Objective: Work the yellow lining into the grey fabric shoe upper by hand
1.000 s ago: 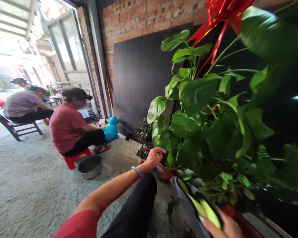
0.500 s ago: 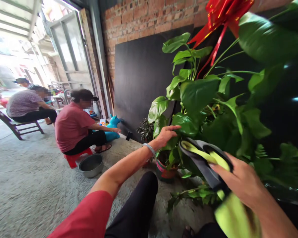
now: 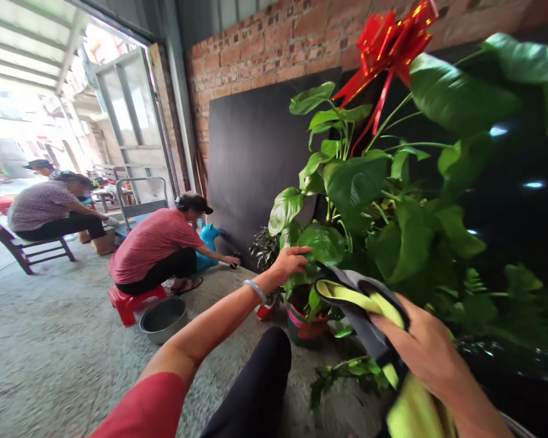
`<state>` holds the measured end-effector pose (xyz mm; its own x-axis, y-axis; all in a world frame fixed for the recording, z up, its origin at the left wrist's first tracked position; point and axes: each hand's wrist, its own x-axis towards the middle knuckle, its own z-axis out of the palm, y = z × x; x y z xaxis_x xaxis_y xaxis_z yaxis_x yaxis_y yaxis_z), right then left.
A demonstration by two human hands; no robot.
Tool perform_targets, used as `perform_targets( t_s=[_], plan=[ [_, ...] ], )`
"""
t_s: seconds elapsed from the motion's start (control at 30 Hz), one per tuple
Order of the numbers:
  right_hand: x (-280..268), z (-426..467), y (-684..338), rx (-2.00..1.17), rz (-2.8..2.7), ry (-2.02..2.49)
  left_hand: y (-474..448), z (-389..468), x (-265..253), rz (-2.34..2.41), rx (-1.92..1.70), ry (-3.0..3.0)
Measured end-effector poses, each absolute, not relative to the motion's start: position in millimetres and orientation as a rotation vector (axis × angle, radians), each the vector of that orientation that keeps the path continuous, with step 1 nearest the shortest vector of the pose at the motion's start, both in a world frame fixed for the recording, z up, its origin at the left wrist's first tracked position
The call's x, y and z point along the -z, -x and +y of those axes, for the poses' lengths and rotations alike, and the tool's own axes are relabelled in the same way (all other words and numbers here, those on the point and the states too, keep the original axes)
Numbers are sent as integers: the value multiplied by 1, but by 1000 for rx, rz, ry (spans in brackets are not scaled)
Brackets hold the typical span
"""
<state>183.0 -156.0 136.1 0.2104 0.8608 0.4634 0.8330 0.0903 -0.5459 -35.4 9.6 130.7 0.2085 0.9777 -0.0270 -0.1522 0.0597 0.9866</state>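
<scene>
Loosely bunched grey-yellow cloth (image 3: 361, 322) held in right hand (image 3: 420, 340); left hand (image 3: 288, 266) at glossy leaf (image 3: 326, 244), grip unclear.

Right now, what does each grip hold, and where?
The right grip holds the grey and yellow cloth by its bunched folds. The left grip is at a leaf; any hold cannot be told.

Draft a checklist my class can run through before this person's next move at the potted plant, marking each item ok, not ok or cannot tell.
1. Right hand grips the grey-and-yellow cloth: ok.
2. Cloth spread flat: not ok, it is bunched, with part hanging below the hand.
3. Left hand at a broad green leaf: ok, fingers overlap its edge in view.
4. Cloth touching that leaf: cannot tell from this angle.
5. Flowerpot upright: ok.
6. Red ribbon bow clear of both hands: ok, well above them.
</scene>
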Motion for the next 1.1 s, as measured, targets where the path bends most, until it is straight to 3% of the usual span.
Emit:
perform_targets(
  t_s=[0.23, 0.43, 0.53, 0.7, 0.87, 1.0, 1.1],
  plan=[
    [-176, -97, -156, 233, -1295, 1727, 32, 7, -123, 935, -1100, -1258],
    [-100, -129, -148, -195, -1575, 1709, 42, 17, -103, 1042, -1092, -1395],
    [-108, -174, -172, -314, -1488, 1649, 48, 27, -92, 1113, -1039, -1556],
    [-148, -152, -191, 107, -1153, 1789, 32, 18, -74, 1303, -1049, -2309],
    [-89, -138, -176, -135, -1330, 1865, 8, -1, -41, 1306, -755, -2528],
    [-35, -195, -183, -362, -1396, 1715, 4, 2, -28, 1242, -715, -2488],
    [-25, -242, -206, -313, -1374, 1702, 8, 2, -31, 1265, -759, -2440]
  ],
)
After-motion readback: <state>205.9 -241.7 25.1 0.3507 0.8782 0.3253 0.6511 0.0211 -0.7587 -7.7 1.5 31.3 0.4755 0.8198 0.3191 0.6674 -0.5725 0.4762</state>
